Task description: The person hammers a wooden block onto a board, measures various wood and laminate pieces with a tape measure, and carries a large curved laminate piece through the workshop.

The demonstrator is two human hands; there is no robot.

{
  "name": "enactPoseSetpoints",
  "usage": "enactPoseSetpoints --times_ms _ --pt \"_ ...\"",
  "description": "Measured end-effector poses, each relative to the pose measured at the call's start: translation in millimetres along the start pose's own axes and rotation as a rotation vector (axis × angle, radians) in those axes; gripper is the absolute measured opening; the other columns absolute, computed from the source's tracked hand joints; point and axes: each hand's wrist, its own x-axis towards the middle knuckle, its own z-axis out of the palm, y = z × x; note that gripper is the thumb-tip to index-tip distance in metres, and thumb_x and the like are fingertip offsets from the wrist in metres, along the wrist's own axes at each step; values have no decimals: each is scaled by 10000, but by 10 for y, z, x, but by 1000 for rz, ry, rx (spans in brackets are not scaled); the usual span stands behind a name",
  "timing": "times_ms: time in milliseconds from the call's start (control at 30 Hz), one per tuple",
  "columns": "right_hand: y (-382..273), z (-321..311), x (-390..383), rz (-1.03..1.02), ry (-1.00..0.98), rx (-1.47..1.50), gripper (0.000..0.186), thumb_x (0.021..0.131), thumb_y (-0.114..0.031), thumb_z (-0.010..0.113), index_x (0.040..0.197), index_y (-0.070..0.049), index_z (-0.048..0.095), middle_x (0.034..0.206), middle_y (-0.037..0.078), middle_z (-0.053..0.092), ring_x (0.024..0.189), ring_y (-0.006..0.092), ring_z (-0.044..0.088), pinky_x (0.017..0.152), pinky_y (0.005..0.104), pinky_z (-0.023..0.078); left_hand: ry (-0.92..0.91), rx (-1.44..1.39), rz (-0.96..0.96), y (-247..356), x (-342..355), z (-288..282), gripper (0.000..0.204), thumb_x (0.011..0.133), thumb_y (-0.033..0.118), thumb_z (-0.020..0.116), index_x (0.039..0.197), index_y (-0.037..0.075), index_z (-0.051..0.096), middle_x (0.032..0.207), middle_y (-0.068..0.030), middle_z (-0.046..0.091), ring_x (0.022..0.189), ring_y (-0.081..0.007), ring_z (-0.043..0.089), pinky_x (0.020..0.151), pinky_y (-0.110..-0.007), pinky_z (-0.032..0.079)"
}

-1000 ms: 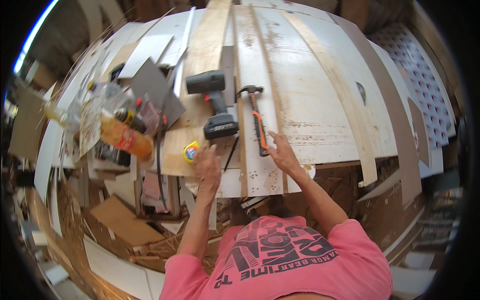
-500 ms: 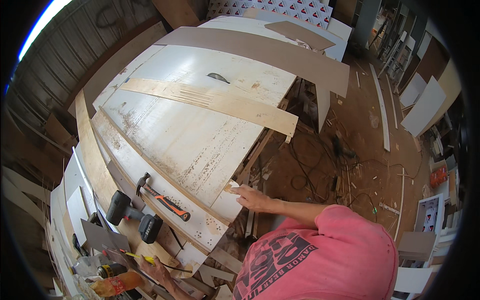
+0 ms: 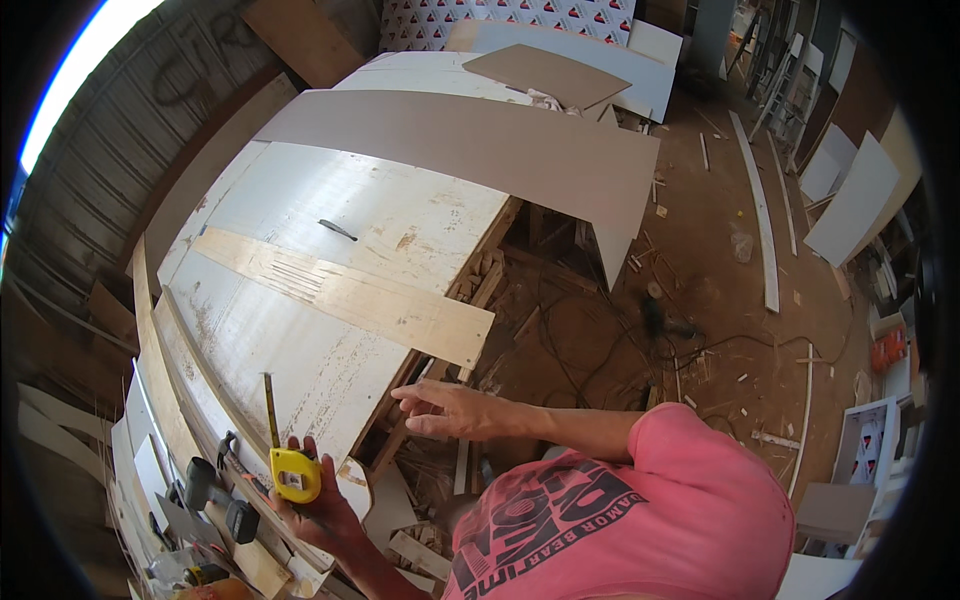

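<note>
A yellow tape measure [image 3: 295, 472] is gripped in my left hand [image 3: 325, 510], a short length of its blade sticking up over the white board [image 3: 340, 400]. My right hand [image 3: 440, 405] has its fingers apart and holds nothing; it is over the board's right edge, beside the gap to the floor. At lower left, near my left hand, lie a dark cordless tool [image 3: 207, 488] with a battery and a partly hidden hammer [image 3: 240, 460]. A pale plywood strip [image 3: 380, 315] lies across the board, with a dark saw blade [image 3: 337, 229] beyond it.
A wide taupe panel [image 3: 470, 140] spans the worktop, with smaller panels [image 3: 545, 75] behind. On the floor [image 3: 720, 350] at right are cables, long strips [image 3: 755, 210] and offcuts. Sheets [image 3: 850, 200] lean along the right side; a metal wall [image 3: 110, 160] stands at left.
My view has swung rightward along the worktop. My left hand has lifted the tape measure from among the tools and its blade now shows upright. My right hand has left the board's corner, fingers spreading.
</note>
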Motion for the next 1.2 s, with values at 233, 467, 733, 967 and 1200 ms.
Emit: enactPoseSetpoints --times_ms 233,467,733,967,1200 --pt "-53 -1062 -651 24 478 257 814 854 -461 605 1405 0 223 1315 156 421 1161 221 449 1000 329 355 -266 109 -749 -2194 -25 1269 441 1000 395 329 1159 19 499 1003 -101 611 899 -197 617 799 -353 516" --pt "-56 -2018 -1044 57 933 -268 729 826 -392 644 1318 57 347 1212 187 492 1142 263 497 956 349 403 -848 991 -196 -3255 50 1948 403 1006 326 318 1143 -5 502 991 -124 569 856 -163 561 763 -286 449" --pt "-27 -2921 -1170 496 768 -530 729 813 -436 653 1311 30 395 1166 201 512 1066 344 526 916 386 417 -983 598 -601 -4224 820 2720 303 988 262 440 1018 1 592 917 -40 599 885 -124 541 820 -276 429" --pt "246 -3421 -2455 830 786 -501 792 706 -345 759 1366 -73 415 1110 166 484 1063 293 497 915 371 394 -681 441 -437 -5000 2763 3534 292 978 314 437 970 51 564 1011 -84 612 994 -187 584 857 -364 463" --pt "382 -4135 -3215 983 798 -392 619 712 -368 756 1200 -38 565 1118 144 558 1036 257 532 882 351 413 -500 992 -273 -5513 3747 3297 480 946 379 476 1273 27 463 1241 -179 505 1162 -302 495 955 -433 406"
